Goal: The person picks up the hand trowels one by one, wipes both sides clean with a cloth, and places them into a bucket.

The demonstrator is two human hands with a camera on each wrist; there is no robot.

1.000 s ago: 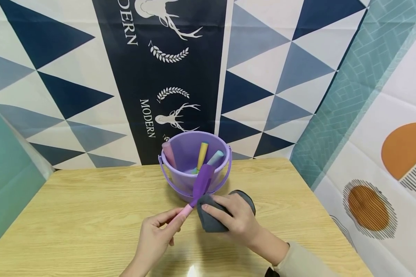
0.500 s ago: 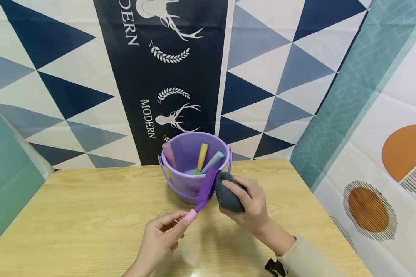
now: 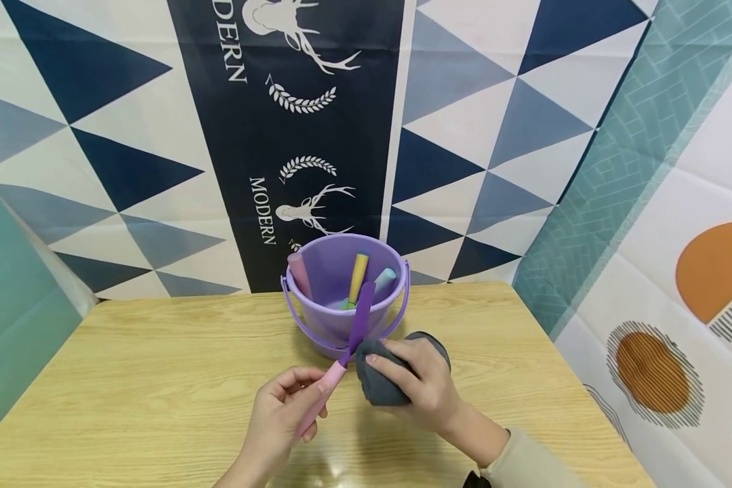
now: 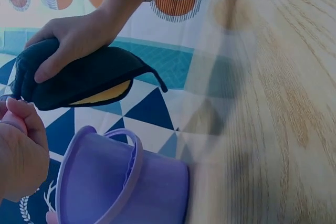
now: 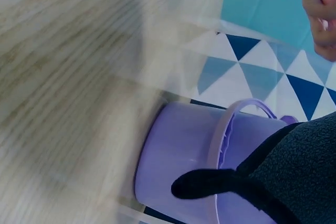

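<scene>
In the head view my left hand [image 3: 280, 410] pinches the pink handle of a purple toy shovel [image 3: 361, 318], whose blade points up and away, overlapping the bucket's front. My right hand [image 3: 425, 383] grips a folded dark grey cloth [image 3: 379, 381] right at the base of the blade. The left wrist view shows that cloth [image 4: 105, 72] with black edging, a hanging loop and a yellow underside. In the right wrist view the cloth's loop [image 5: 205, 183] hangs in front of the bucket, and part of my left hand [image 5: 321, 24] appears at the upper right.
A purple bucket [image 3: 320, 320] with its handle down stands at the table's back. Pink [image 3: 299, 274], yellow [image 3: 357, 276] and light blue [image 3: 385, 278] handles poke up inside it. The wooden table [image 3: 158, 379] meets a patterned wall covering [image 3: 146, 230] behind.
The cloth went up to the blade's tip half a second ago and is now back down near the handle. The shovel has turned, its blade now seen narrower and more upright.
</scene>
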